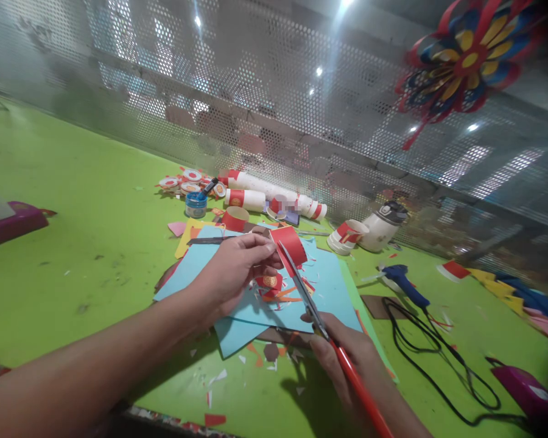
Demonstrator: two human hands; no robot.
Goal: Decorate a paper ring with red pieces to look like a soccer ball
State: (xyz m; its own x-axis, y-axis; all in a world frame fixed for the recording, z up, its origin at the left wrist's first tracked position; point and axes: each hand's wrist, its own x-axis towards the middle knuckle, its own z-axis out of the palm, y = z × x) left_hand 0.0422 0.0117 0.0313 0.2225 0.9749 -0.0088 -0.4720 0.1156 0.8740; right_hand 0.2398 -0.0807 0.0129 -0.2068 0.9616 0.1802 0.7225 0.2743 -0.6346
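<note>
My left hand [237, 267] pinches the left side of a curved piece of red paper [293, 243], holding it above blue sheets. In my right hand [347, 347] is a pair of scissors [308, 299] with a red handle. Their blades reach up to the red paper and lie against its lower left part. Whether the blades are apart cannot be made out. Beneath the hands, the light blue sheets [333, 286] carry red and orange scraps [281, 295], one red piece bearing a gold print [269, 281].
White and red paper tubes [274, 188] lie at the back beside a blue jar [195, 205]. A red paper ring [234, 219] stands behind the sheets. To the right are a white jug [378, 228] and a blue glue gun [404, 285] with a looping black cord [406, 340].
</note>
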